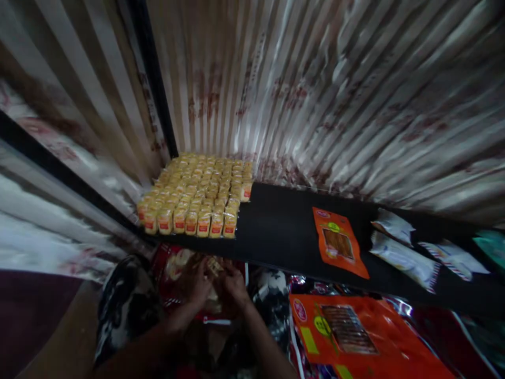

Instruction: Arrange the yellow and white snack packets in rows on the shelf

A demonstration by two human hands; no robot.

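Low in the head view, my left hand (202, 281) and my right hand (234, 281) come together over a large red bag (161, 268) between the knees. Between them is a small yellowish wrapped snack pack (215, 266), with the fingers of both hands closed about its sides. The dim light blurs the exact finger contact. Just beyond, rows of similar yellow snack packs with red labels (197, 202) stand tightly packed on the left end of a black shelf (276, 221).
An orange snack pouch (340, 243) lies on the shelf, with white wrappers (404, 258) and a green packet (491, 245) farther right. Larger orange bags (355, 331) lie below the shelf's front edge. Striped plastic sheeting (315, 95) and a dark post (153, 73) stand behind.
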